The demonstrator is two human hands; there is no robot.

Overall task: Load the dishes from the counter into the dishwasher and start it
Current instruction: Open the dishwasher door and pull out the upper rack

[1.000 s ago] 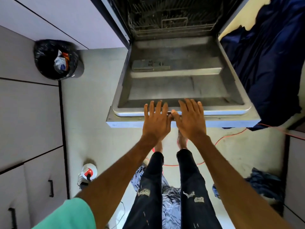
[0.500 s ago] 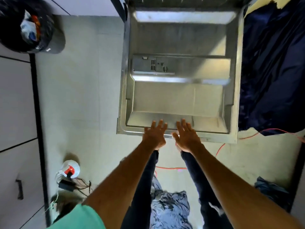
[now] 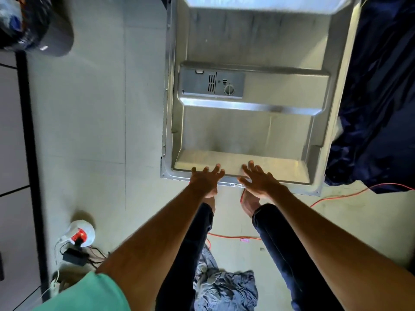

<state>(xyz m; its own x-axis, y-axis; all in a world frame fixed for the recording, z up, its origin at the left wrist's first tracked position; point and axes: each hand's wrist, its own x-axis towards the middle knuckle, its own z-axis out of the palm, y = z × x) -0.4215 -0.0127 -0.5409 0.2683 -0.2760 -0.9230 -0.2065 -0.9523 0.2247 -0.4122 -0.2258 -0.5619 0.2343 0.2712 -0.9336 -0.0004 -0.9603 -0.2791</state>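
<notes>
Left hand (image 3: 205, 181): fingers straight and spread, palm down, resting on the near rim of the dishwasher door (image 3: 247, 135). It grips nothing. Right hand (image 3: 260, 181): same posture, fingers spread and flat, on the same rim just beside the left hand, at its three o'clock. The two hands do not touch each other.

The dishwasher door lies folded down, flat and level, reaching from the hands towards twelve o'clock. Its steel inner face is up. The detergent dispenser (image 3: 211, 83), with a round cap, sits in the left half of the door, towards eleven o'clock from the hands. The far end of the door is blurred.

Both bare feet stand on the floor (image 3: 89, 131) under the near rim, directly below the hands.

Other items noted:
- A dark bin (image 3: 45, 30) with a black liner, on the floor at ten o'clock, blurred.
- A dark blue cloth (image 3: 381, 86) along the door's right side, at two o'clock.
- An orange cable (image 3: 336, 197) across the floor, from three o'clock to behind the legs.
- A white and red plug unit (image 3: 80, 234) with a black adapter (image 3: 74, 257) and wires, at eight o'clock.
- A crumpled grey cloth (image 3: 224, 288) on the floor at six o'clock, between the legs.
- Cupboard fronts (image 3: 11, 131) along nine o'clock.
</notes>
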